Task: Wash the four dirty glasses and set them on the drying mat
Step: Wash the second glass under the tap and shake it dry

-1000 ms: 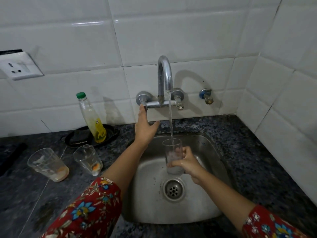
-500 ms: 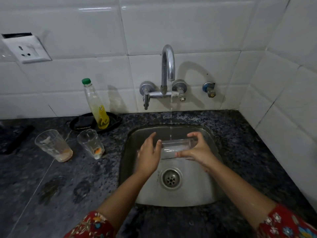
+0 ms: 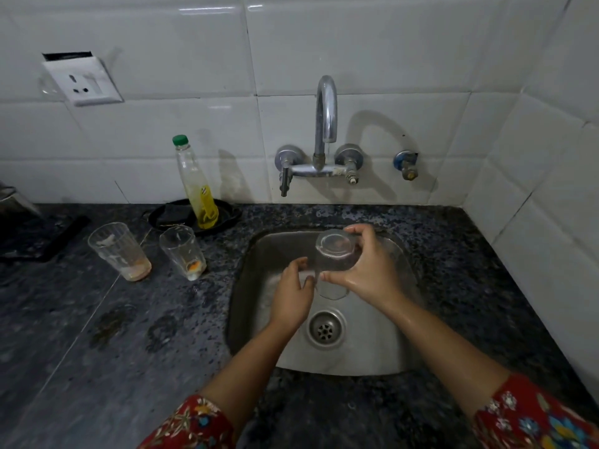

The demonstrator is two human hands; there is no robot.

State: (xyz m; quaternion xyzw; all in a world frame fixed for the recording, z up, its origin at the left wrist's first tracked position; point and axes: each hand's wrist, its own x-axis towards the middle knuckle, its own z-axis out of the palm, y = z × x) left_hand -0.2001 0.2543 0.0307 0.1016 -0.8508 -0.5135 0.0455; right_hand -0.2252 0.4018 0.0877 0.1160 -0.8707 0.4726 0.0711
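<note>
Glass tumbler [image 3: 334, 254], clear and smooth-walled, is held upside down over the brushed stainless-steel sink basin [image 3: 363, 358], base toward the camera and mouth tipped down toward the round perforated drain [image 3: 325, 328]. The right hand [image 3: 369, 273], wet and shiny, wraps the tumbler's side, fingers curled over the base and thumb pressed near the rim. The left hand [image 3: 291, 296] is at the mouth of the tumbler, fingertips close together and touching the rim; whether they reach inside cannot be told. On the speckled dark granite counter [image 3: 97, 367] left of the sink stand two more clear tapered glasses, upright and apart: the far-left glass [image 3: 119, 251] with pale orange dregs at its bottom, and the nearer glass [image 3: 183, 252] with a small orange residue. Behind them a tall clear plastic bottle with a green cap [image 3: 194, 183], holding a little yellow liquid, leans in a shallow black dish [image 3: 168, 215]. A curved chrome tap [image 3: 325, 124] is mounted on the glossy white tiled wall [image 3: 389, 43].
</note>
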